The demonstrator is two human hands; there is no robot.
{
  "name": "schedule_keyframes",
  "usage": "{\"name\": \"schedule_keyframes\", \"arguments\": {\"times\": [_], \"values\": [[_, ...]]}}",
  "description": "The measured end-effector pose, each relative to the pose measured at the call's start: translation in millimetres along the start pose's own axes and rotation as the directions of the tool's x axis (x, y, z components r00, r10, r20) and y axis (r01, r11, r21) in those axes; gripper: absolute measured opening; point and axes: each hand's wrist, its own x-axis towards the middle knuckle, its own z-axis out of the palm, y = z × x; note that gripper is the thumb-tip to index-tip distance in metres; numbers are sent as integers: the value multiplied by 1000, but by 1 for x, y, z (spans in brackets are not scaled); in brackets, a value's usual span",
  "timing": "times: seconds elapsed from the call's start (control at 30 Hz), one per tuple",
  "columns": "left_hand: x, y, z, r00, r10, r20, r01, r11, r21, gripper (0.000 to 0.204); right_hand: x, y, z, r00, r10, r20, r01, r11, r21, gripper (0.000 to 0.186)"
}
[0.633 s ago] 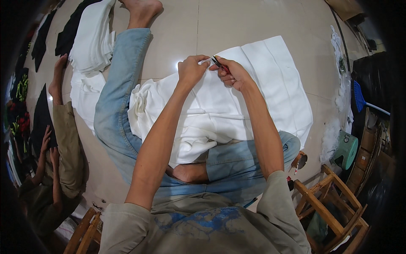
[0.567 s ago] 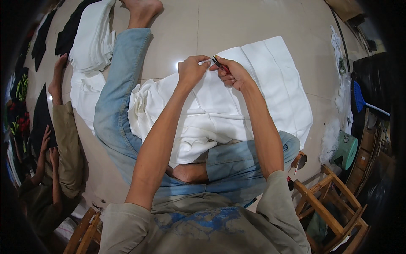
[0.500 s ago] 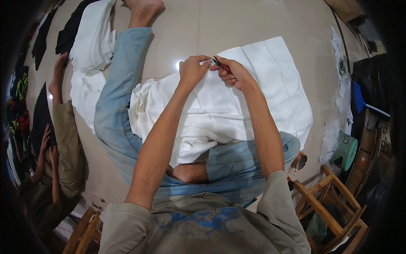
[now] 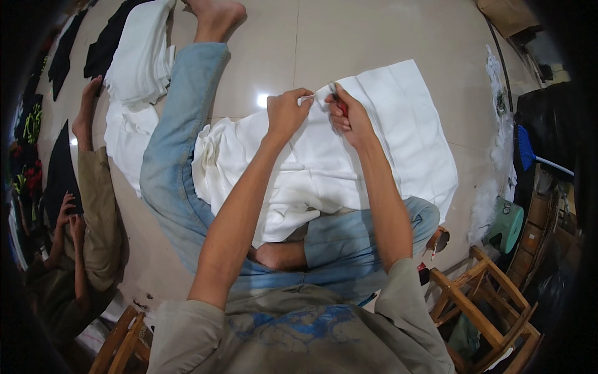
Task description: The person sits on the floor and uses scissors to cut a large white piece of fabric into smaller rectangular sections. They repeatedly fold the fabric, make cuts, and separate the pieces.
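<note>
A large spread of white fabric (image 4: 411, 143) lies over my lap and the floor in front of me, bunched at its left. My left hand (image 4: 288, 114) pinches the fabric's upper edge with thumb and fingers. Just to the right, my right hand (image 4: 352, 121) is closed round a small red-and-dark cutting tool (image 4: 342, 107) at that same edge; its tip is hard to make out. A folded stack of white fabric (image 4: 136, 50) lies left of my outstretched leg.
At the left, a co-worker (image 4: 87, 212) sits by black cloth pieces (image 4: 60, 165). At the right are a blue dustpan (image 4: 526, 146), a green stool (image 4: 506, 224), white scraps (image 4: 481, 212) and a wooden stool frame (image 4: 483, 299). Another wooden piece (image 4: 124, 336) stands lower left.
My hands have moved slightly down and to the right, with a little more gap between them. The right hand has turned more upright round the tool. The view has shifted a little.
</note>
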Motion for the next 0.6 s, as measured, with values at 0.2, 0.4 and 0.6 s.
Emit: {"name": "schedule_keyframes", "arguments": {"times": [0.2, 0.4, 0.6], "values": [[-55, 32, 29, 894, 322, -311, -233, 929, 288, 58, -60, -20, -69, 649, -447, -616, 290, 893, -343, 50], [-84, 32, 79, 917, 393, -69, -320, 827, 462, 76, -59, -38, -159, 384, -841, -380, 139, 460, -877, 54], [-109, -37, 10, 914, 388, 122, -379, 703, 602, 78, -59, -16, -217, 437, -813, -384, -271, 289, -918, 65]]}}
